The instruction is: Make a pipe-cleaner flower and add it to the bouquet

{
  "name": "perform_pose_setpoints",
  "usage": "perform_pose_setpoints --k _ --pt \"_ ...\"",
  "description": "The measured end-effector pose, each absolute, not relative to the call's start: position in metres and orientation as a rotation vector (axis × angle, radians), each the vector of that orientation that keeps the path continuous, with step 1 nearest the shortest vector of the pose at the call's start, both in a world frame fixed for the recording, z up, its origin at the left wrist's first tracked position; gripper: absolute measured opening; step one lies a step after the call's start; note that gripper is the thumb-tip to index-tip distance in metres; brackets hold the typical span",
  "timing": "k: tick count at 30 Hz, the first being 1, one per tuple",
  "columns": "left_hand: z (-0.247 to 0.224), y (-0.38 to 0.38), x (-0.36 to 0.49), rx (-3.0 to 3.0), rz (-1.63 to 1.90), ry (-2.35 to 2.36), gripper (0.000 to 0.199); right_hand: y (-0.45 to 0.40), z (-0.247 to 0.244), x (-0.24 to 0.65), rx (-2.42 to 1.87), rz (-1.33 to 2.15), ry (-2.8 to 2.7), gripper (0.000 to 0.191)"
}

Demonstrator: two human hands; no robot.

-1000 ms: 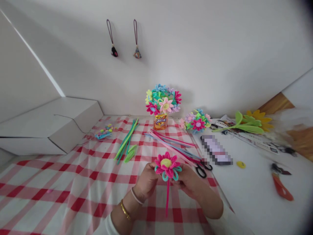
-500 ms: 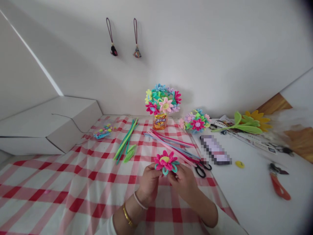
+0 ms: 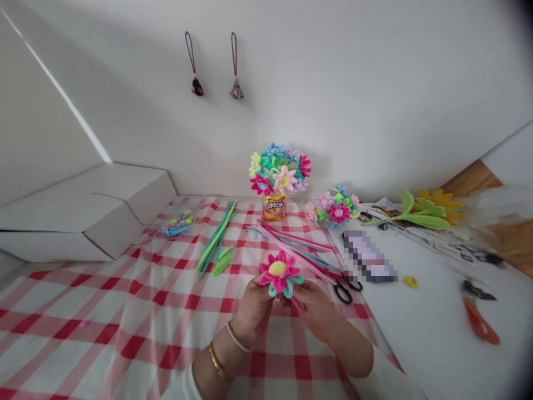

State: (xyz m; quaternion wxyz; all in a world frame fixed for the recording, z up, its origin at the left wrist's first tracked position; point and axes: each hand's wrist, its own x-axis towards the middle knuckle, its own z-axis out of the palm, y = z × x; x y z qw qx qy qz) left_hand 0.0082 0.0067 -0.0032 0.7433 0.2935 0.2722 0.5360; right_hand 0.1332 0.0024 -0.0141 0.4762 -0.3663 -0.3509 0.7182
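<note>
Between my two hands is a pipe-cleaner flower [image 3: 278, 270] with pink petals, a yellow centre and teal loops beneath. My left hand [image 3: 255, 307] pinches it from the left side, thumb close under the petals. From the right, the fingers of my right hand [image 3: 315, 306] close around its underside, where a short pink stem piece shows. The petals hide some fingertips. Just beyond lie pink and blue pipe cleaners [image 3: 291, 244] in a loose bundle, and black-handled scissors [image 3: 343, 293] rest beside my right hand.
Green pipe cleaners [image 3: 215, 239] and a green leaf [image 3: 222, 262] lie left of centre. Behind stands a bottle [image 3: 274, 208] of fuzzy flowers; another flower bunch [image 3: 338, 208] is to its right. A white box [image 3: 100, 222], phone [image 3: 368, 255] and orange-handled pliers [image 3: 478, 319] flank the checked cloth.
The flower has tilted so its yellow centre faces me more, and it sits slightly further left. A pink stem piece now shows by my right fingers. The view has shifted slightly.
</note>
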Motion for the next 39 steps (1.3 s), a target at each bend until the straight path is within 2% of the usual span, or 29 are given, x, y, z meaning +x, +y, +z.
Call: perform_pose_setpoints --k 8,16,25,27,32,34,38,39 --pt "-0.009 0.003 0.009 0.567 1.095 0.727 0.024 -0.004 -0.009 0.125 -0.791 1.894 -0.718 0.010" --pt "0.001 0.001 0.011 0.579 1.175 0.730 0.022 -0.007 -0.020 0.123 -0.704 1.889 -0.628 0.009" --pt "-0.005 0.004 0.011 0.610 1.301 0.641 0.011 -0.004 -0.014 0.126 -0.976 1.231 -1.066 0.011" --pt "-0.005 0.003 0.011 0.588 1.287 0.651 0.014 -0.004 -0.012 0.130 -1.025 1.040 -1.254 0.007" --pt "-0.005 0.003 0.012 0.565 1.283 0.637 0.020 -0.004 -0.014 0.141 -1.058 0.616 -1.626 0.012" --pt "-0.007 0.004 0.011 0.549 1.281 0.623 0.018 -0.002 -0.014 0.141 -1.066 0.740 -1.556 0.011" --pt "-0.010 0.007 0.009 0.567 1.235 0.553 0.005 0.002 -0.013 0.139 -0.911 1.438 -1.113 0.014" --pt "-0.010 0.007 0.008 0.592 1.208 0.532 0.008 0.003 -0.012 0.139 -0.861 1.581 -1.002 0.015"
